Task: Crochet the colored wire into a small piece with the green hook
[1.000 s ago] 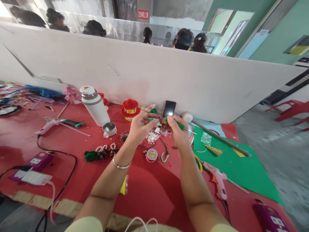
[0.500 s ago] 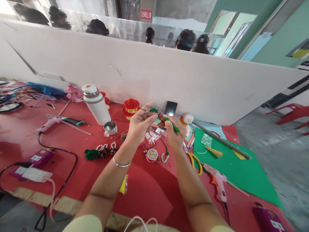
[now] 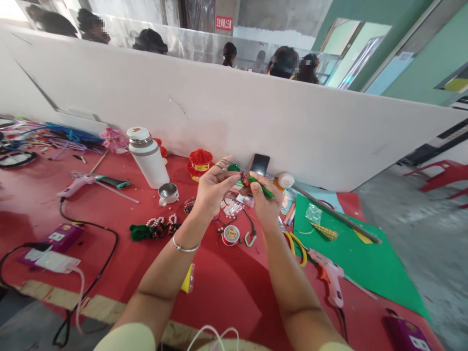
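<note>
- Moved since one second ago: right hand [image 3: 268,195], turned, its forearm shifted left; more of the yellow-handled scissors [image 3: 291,243] now shows beside it. Metal shaft of the green-handled tool [image 3: 262,188], then sticking out to the right, is now mostly hidden.
- Right hand, state: fingers closed around the green-handled tool, thumb along its handle; tip not clear.
- Left hand [image 3: 211,194], state: thumb and forefinger pinched together on one small multicoloured piece [image 3: 245,180]; other fingers loosely raised. Bracelet [image 3: 185,249] on wrist.
- Small multicoloured piece, location: between both hands, above the table [image 3: 226,297], in front of the phone [image 3: 260,165]; details too small to tell.
- Below the hands: loose white beads [image 3: 231,208]; one spool [image 3: 230,235], nearer the person.
- Left of the hands: white bottle [image 3: 149,163], upright; metal-lined cup [image 3: 168,193], just beside it; dark green bundle [image 3: 140,232], lying near strung beads.
- Right of the hands: pink glue gun [image 3: 329,279], on its side, near the green sheet [image 3: 365,265].
</note>
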`<move>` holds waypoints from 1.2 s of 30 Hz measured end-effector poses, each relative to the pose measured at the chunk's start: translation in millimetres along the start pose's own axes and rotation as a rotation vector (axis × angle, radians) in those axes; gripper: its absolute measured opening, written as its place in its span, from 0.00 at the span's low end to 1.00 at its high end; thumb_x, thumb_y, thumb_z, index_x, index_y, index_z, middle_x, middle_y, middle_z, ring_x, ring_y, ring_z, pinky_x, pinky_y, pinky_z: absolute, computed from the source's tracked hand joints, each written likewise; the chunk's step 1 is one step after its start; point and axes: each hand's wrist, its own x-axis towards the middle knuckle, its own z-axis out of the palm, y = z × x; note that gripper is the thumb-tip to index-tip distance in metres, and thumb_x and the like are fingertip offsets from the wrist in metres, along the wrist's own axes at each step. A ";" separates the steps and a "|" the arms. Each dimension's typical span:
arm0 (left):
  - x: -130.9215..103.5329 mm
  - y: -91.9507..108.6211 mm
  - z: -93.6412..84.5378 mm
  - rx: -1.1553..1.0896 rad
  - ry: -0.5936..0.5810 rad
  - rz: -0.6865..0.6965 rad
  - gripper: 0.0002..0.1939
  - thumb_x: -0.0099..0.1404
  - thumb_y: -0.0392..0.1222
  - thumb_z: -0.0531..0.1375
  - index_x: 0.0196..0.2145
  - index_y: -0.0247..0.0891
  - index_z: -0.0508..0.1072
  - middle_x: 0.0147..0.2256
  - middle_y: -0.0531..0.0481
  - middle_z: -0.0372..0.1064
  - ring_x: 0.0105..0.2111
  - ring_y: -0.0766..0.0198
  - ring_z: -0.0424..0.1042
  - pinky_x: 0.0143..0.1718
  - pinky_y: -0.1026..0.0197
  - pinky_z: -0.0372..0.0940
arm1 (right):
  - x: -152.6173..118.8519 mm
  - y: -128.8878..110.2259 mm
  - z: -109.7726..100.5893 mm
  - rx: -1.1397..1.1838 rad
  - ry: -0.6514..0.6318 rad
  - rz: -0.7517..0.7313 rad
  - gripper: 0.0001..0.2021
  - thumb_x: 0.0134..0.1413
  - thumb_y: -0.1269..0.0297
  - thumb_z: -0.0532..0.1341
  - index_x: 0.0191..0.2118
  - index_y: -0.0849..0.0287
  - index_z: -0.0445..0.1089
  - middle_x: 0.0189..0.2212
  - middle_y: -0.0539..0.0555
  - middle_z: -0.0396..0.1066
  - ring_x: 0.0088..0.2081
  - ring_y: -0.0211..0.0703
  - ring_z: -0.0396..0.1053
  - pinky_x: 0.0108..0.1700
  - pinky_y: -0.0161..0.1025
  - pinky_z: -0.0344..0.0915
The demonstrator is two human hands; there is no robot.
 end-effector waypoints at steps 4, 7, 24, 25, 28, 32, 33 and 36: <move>-0.4 -3.4 3.0 -0.036 0.005 -0.006 0.43 0.49 0.37 0.83 0.63 0.37 0.79 0.29 0.51 0.82 0.19 0.73 0.70 0.17 0.72 0.59 | -3.3 -7.8 7.7 0.012 -0.007 0.010 0.13 0.60 0.50 0.74 0.46 0.49 0.86 0.42 0.51 0.87 0.33 0.42 0.83 0.39 0.43 0.85; -0.7 -5.2 4.7 -0.071 0.002 0.010 0.48 0.48 0.37 0.83 0.66 0.38 0.77 0.29 0.51 0.83 0.22 0.70 0.73 0.19 0.71 0.64 | -6.8 -12.6 13.5 0.053 -0.026 0.023 0.11 0.60 0.52 0.75 0.45 0.48 0.85 0.43 0.51 0.86 0.36 0.42 0.83 0.40 0.43 0.86; 0.3 -7.2 -0.4 0.091 -0.023 0.078 0.45 0.50 0.34 0.79 0.66 0.36 0.77 0.28 0.54 0.81 0.25 0.67 0.76 0.27 0.66 0.74 | 10.3 -19.3 -7.8 -0.113 -0.168 0.020 0.22 0.64 0.39 0.67 0.45 0.53 0.86 0.33 0.54 0.85 0.31 0.44 0.81 0.33 0.42 0.78; 0.6 -9.4 -1.2 0.117 -0.012 0.115 0.45 0.50 0.34 0.78 0.67 0.37 0.76 0.29 0.54 0.81 0.26 0.67 0.77 0.28 0.66 0.74 | 9.6 -21.8 -6.7 -0.182 -0.167 -0.069 0.18 0.64 0.43 0.69 0.45 0.51 0.86 0.38 0.54 0.86 0.36 0.45 0.83 0.38 0.43 0.80; 0.1 -14.8 -1.1 0.162 0.031 0.196 0.45 0.53 0.35 0.77 0.68 0.39 0.75 0.32 0.53 0.83 0.28 0.68 0.77 0.30 0.67 0.74 | 3.5 -23.8 -0.3 -0.390 -0.101 -0.338 0.11 0.68 0.53 0.69 0.49 0.48 0.85 0.46 0.56 0.86 0.48 0.49 0.84 0.52 0.49 0.81; -2.5 -12.0 2.0 0.053 0.021 0.119 0.46 0.52 0.36 0.78 0.68 0.40 0.75 0.29 0.54 0.81 0.23 0.71 0.73 0.23 0.70 0.67 | -4.7 -15.0 7.5 -0.461 -0.014 -0.589 0.11 0.67 0.59 0.69 0.53 0.45 0.84 0.47 0.55 0.86 0.47 0.50 0.84 0.52 0.51 0.81; -2.9 -9.7 2.1 0.010 0.000 0.064 0.46 0.51 0.36 0.79 0.68 0.40 0.76 0.28 0.54 0.81 0.20 0.73 0.69 0.20 0.70 0.63 | -4.9 -12.4 7.5 -0.437 -0.006 -0.613 0.12 0.67 0.58 0.70 0.53 0.44 0.84 0.46 0.55 0.87 0.47 0.50 0.84 0.52 0.52 0.81; -2.5 -2.6 -0.2 -0.053 -0.068 -0.066 0.47 0.49 0.37 0.80 0.67 0.42 0.77 0.25 0.55 0.79 0.14 0.77 0.59 0.13 0.70 0.49 | 0.1 -6.8 1.0 -0.312 -0.048 -0.518 0.12 0.67 0.50 0.69 0.51 0.43 0.85 0.46 0.55 0.87 0.47 0.52 0.84 0.52 0.54 0.81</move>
